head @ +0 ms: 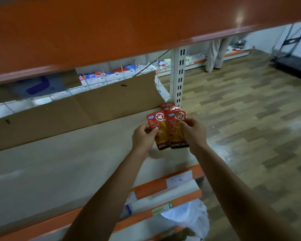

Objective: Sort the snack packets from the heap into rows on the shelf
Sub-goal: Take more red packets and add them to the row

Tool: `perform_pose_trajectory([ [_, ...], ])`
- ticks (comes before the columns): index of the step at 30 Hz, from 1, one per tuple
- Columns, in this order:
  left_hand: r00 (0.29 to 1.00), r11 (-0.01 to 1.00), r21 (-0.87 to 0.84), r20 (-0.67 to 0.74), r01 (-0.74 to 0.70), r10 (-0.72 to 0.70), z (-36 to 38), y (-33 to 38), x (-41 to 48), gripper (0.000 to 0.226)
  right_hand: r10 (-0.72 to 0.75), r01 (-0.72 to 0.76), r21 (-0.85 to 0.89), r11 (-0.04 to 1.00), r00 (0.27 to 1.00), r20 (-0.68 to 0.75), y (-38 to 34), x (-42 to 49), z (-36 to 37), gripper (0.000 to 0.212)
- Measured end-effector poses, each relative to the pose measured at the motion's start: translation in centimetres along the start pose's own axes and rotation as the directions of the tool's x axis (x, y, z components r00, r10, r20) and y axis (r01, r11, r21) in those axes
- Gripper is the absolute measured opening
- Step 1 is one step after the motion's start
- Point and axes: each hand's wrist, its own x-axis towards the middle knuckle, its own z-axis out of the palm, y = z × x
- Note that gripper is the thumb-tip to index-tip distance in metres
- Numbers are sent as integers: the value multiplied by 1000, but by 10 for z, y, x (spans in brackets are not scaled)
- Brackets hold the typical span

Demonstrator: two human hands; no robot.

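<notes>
Centre of the frame, over the pale shelf (pixel 59 153): pinching the left packet (pixel 162 136), red with a clear window, in the left hand (pixel 143 136); gripping the right packet (pixel 175 138) in the right hand (pixel 194 132). Held side by side, touching at the edges, hands close yet apart. Resting on the shelf or just above it? Cannot tell. Just behind, by the white slotted post (pixel 179 75), more red packets (pixel 170 106) in a row beside the cardboard sheet (pixel 76 108). Lower right, a white plastic bag (pixel 189 216).
</notes>
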Motion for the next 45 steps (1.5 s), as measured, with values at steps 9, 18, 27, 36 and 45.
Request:
perform_pose_trajectory([
  [9, 969, 996, -80, -243, 31, -49, 15, -9, -26, 19, 69, -70, 2, 998, 986, 149, 15, 28, -47, 11],
  [18, 969, 998, -36, -239, 56, -63, 30, -4, -50, 31, 120, -127, 14, 992, 961, 248, 16, 41, -54, 5],
  [27, 990, 997, 34, -128, 68, -63, 58, 1, -63, 22, 135, -107, -136, 985, 968, 213, 33, 55, -55, 6],
  [36, 999, 948, 316, -46, 21, -6, 80, 9, -71, 42, 170, -123, -214, 969, 961, 217, 35, 60, -56, 9],
  [45, 993, 878, 474, -49, -70, 106, 84, 15, -80, 41, 212, -154, -240, 959, 947, 240, 28, 59, -59, 15],
])
